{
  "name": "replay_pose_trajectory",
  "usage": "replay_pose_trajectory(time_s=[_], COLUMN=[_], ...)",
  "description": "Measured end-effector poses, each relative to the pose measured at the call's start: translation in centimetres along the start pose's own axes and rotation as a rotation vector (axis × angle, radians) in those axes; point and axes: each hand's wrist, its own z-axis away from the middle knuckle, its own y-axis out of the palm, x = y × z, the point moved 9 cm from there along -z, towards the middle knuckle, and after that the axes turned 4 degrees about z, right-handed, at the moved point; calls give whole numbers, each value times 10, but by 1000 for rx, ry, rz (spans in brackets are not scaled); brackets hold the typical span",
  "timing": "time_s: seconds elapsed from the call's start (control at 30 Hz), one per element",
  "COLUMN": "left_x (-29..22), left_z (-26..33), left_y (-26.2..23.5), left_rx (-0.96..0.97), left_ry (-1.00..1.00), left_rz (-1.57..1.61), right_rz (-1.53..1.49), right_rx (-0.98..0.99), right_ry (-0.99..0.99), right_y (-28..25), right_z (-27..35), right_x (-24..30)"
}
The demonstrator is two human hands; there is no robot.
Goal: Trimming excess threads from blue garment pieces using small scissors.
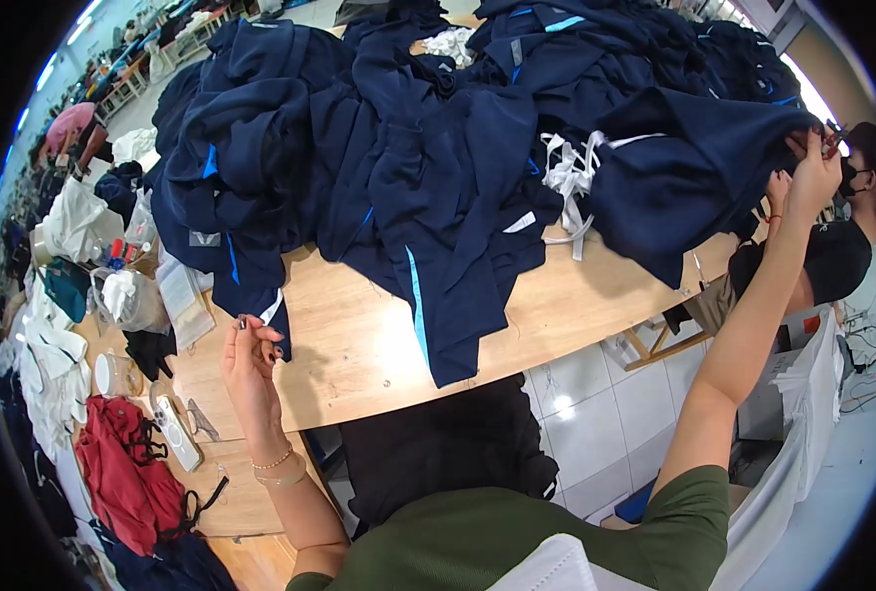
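My right hand is raised at the far right, closed on the corner of a navy cloth garment piece. The piece stretches down and left from it over the table. A small dark object shows by these fingers; its kind is unclear. My left hand hovers over the table's left part, fingers loosely curled and partly apart, with nothing visible in them. Beside it hangs the lower tip of a navy garment with a white strip. White tapes lie bunched left of the lifted piece.
Navy garments with blue strips are heaped across the wooden table. At left lie a phone, thread snips, a tape roll, and a red cloth bag. Another person sits close at right, one hand near mine.
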Motion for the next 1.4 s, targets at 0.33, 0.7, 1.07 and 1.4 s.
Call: replay_pose_trajectory(time_s=[0.33,0.7,1.07,1.4], left_x=[5,36,53,-1], left_z=[8,8,22,22], left_y=[12,38,48,88], left_rx=[45,192,291,191], left_ry=[-5,-108,-187,458], left_rz=[-34,-216,-348,-652], right_rz=[784,124,164,-337], right_rx=[283,897,930,1560], right_ry=[-104,479,-193,16], right_y=[50,184,375,311], right_z=[77,327,365,432], right_x=[-132,-132,62,208])
